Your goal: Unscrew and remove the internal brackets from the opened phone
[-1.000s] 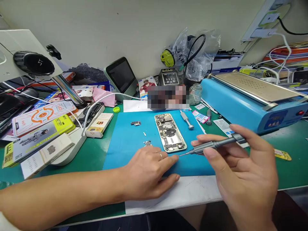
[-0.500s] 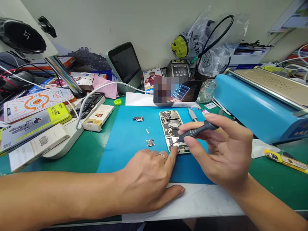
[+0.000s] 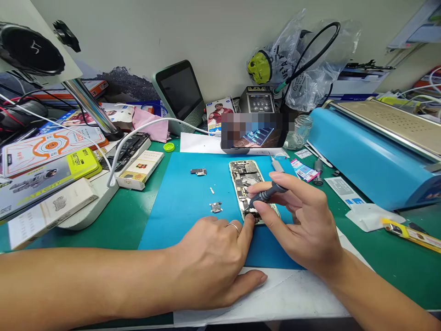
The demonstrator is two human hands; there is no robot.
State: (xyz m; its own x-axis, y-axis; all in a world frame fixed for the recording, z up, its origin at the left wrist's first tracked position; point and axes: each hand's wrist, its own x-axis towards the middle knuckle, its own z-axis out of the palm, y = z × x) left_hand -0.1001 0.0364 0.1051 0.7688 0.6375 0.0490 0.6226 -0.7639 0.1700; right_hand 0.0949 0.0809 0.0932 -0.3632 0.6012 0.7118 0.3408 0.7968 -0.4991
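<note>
An opened smartphone (image 3: 252, 178) lies on the blue mat (image 3: 182, 207), its inner boards and parts exposed. My left hand (image 3: 210, 257) rests in front of it, palm down; its index fingertip touches the phone's near end and the thumb is stretched out. Between thumb and fingers, my right hand (image 3: 306, 218) grips a dark screwdriver (image 3: 266, 194). The tool slants down to the left, its tip at the lower left of the phone's interior. Left of the phone lie a small metal module (image 3: 216, 207), a tiny white piece (image 3: 212, 190) and a dark camera-like part (image 3: 199, 172).
Boxes (image 3: 140, 170) and battery packs are stacked at the left beside a metal stand pole (image 3: 93, 110). Behind the mat stands a phone with a lit screen (image 3: 258, 133). A blue machine (image 3: 361, 151) sits at the right, near a glass jar (image 3: 299, 131) and a yellow cutter (image 3: 409, 232).
My right hand has moved left and slightly down, and the screwdriver's tip has shifted down toward the phone's near end. My left hand stays nearly in place.
</note>
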